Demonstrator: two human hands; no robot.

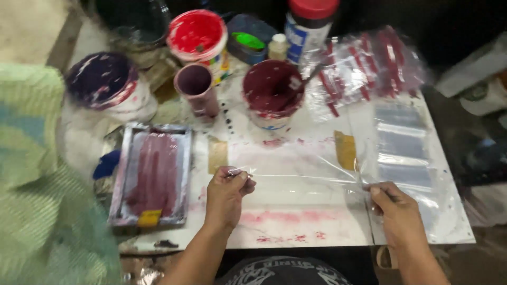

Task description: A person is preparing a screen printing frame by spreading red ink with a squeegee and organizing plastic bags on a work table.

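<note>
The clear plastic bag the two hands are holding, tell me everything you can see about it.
The clear plastic bag is a thin, glossy, see-through film, flat and long, stretched sideways over the white, pink-stained work surface. The left hand pinches its left end between the fingers, and the right hand pinches its right end. Light glints along its upper edge. It looks empty and unprinted. Its right end lies next to a stack of similar clear bags.

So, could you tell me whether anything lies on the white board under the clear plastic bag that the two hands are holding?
Nothing visible does. The left hand and right hand each pinch an end of the clear plastic bag over the white board, which shows only pink ink stains there. The framed screen lies to the left.
</note>
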